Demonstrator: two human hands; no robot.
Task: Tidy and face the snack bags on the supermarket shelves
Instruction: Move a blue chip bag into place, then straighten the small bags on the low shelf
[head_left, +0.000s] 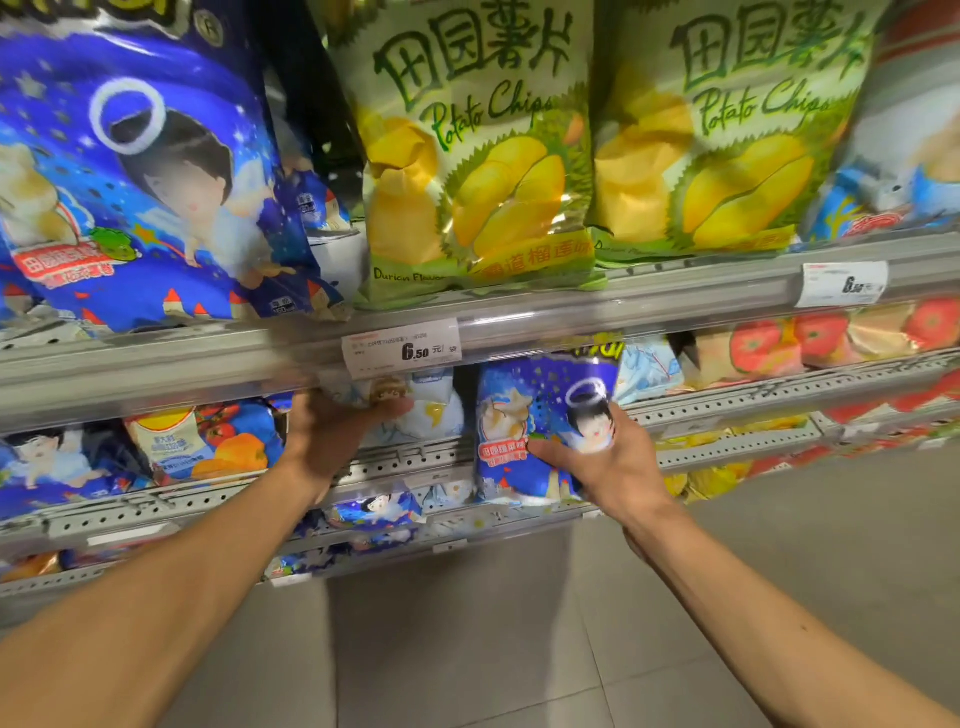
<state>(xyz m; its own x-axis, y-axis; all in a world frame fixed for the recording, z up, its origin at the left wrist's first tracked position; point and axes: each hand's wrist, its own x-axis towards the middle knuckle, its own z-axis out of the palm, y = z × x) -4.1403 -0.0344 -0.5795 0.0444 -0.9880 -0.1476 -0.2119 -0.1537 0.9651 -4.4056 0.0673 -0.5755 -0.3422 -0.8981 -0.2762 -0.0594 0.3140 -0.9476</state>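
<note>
My right hand (605, 465) gripped the blue bag (540, 431) by its lower right corner, thumb across the front, fingers behind; the bag stood upright, face out, on the second shelf, below the price tag (401, 347). My left hand (332, 431), at 9 o'clock from the bag, had its fingers curled over a pale bag (431, 410) under the shelf rail (623, 317). Durian bags (483, 156) stood on the shelf at 12 o'clock; tomato bags (810, 338) lay at 2 o'clock. To do this step well, I judged the blue bag should be squared to the shelf lip, base seated flat, and the pale bag drawn forward level with it, without crushing either pack.
</note>
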